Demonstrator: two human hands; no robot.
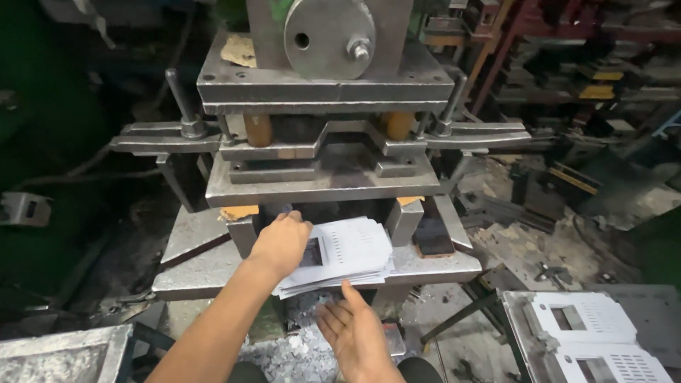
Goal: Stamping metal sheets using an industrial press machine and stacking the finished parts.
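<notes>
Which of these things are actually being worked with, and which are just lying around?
In use: left hand resting on the stack of white punched sheets; right hand open below it; press bed.

Lying about: punched sheets in tray; metal scraps; grey bin.

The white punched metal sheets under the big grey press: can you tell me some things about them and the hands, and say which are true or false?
1. The left hand rests on the stack of white punched metal sheets. True.
2. The right hand grips a hammer. False: it is open, palm up, just below the stack.
3. The stack lies on the grey steel press bed. True.
4. More white sheets lie at lower right. True.
5. The sheets are red. False: white.
</notes>
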